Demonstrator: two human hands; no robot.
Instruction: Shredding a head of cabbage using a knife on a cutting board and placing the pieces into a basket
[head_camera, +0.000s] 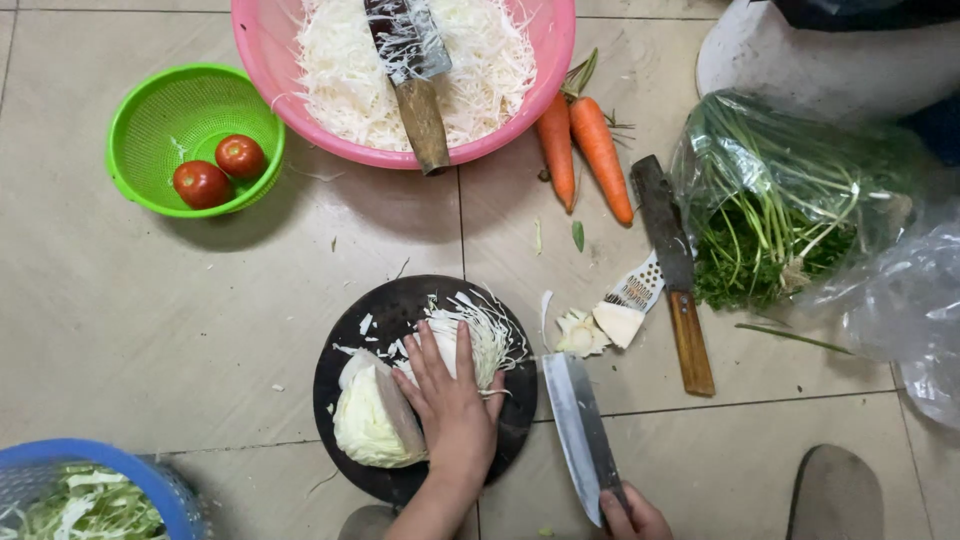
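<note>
My left hand (450, 400) lies flat, fingers spread, on a pile of shredded cabbage (480, 335) on a round dark chopping board (350, 460). A cut wedge of cabbage (368, 415) rests on the board just left of that hand. My right hand (632, 517) grips the handle of a broad cleaver (577, 425), whose blade points away from me beside the board's right edge, above the tiled floor.
A pink basin (265, 50) holds shredded cabbage and another knife (412, 70). A green colander (150, 120) holds two tomatoes (220, 170). Two carrots (585, 140), a wooden-handled knife (675, 265), cabbage core pieces (600, 328), bagged greens (780, 200) and a blue basket (150, 480) lie around.
</note>
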